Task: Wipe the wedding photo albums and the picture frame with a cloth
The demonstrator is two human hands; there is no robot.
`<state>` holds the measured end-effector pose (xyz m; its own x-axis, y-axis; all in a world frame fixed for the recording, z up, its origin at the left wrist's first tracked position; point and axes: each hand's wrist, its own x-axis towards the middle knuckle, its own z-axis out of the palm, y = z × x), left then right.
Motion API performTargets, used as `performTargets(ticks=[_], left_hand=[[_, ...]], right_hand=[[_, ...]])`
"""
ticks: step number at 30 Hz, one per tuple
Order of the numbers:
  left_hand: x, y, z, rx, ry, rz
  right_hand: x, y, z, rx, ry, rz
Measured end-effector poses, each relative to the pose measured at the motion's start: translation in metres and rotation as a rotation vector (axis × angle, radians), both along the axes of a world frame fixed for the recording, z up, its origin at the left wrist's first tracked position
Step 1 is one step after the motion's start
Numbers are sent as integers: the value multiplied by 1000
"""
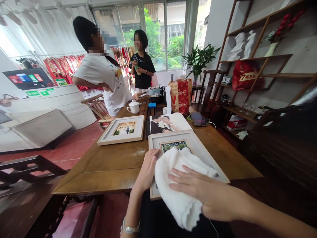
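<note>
A white-framed photo [198, 150] lies at the near edge of the wooden table [116, 165], partly covered by a white cloth [177, 185]. My right hand [205, 193] lies flat on the cloth with its fingers stretched out and spread. My left hand [147, 170] rests on the frame's left edge, fingers together and extended, holding it steady. A silver bracelet sits on my left wrist.
A second framed photo [122, 129] and an unframed wedding print [168, 123] lie farther along the table, with a white teapot [134, 106], a red bag [181, 95] and a phone [199, 119]. Two people stand at the far end. Chairs [27, 167] flank the table; shelves [262, 59] stand at the right.
</note>
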<state>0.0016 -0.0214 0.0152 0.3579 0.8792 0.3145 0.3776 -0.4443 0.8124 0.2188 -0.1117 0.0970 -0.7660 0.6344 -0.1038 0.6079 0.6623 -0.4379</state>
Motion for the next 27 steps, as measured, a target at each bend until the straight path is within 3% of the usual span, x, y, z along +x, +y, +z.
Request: performTargets(ticks=[4,9,18,20,23,27], left_hand=[[-3,1,-1,21,9,-54],[-4,0,1,8,-13,-86],[-4,0,2,-2,-14,-88],[-4,1,1,-5,-8,-93],[-4,2,1,-9,-3,-94],[-4,1,1,-10,-8,-88]], right_hand=[[27,-9,6,0,-134,-203],[50,1,-8,219,-296,-503],[49,102,-21,510,-309,-743],[52,122,-24,518,-299,-747],[57,134,-32,468,-284,-609],[58,106,-39,403,-266,-441]])
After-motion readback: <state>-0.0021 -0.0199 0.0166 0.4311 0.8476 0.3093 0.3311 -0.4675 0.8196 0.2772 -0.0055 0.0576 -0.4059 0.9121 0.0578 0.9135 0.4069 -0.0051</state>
